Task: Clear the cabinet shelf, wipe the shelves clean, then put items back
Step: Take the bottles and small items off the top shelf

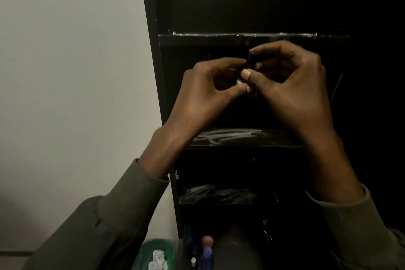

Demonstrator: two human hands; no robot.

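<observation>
While the fingertips (252, 51) of the right hand (291, 85) pinch the top of a small dark object (251, 60), the left hand (210, 85) pinches its lower end, where a bit of white and blue (239, 81) shows; what the object is, I cannot tell. It is held in the air before the dark cabinet (219, 6), between two streaked shelves (230, 136). It seems light and stiff, maybe slippery, so holding it at both ends is sensible.
</observation>
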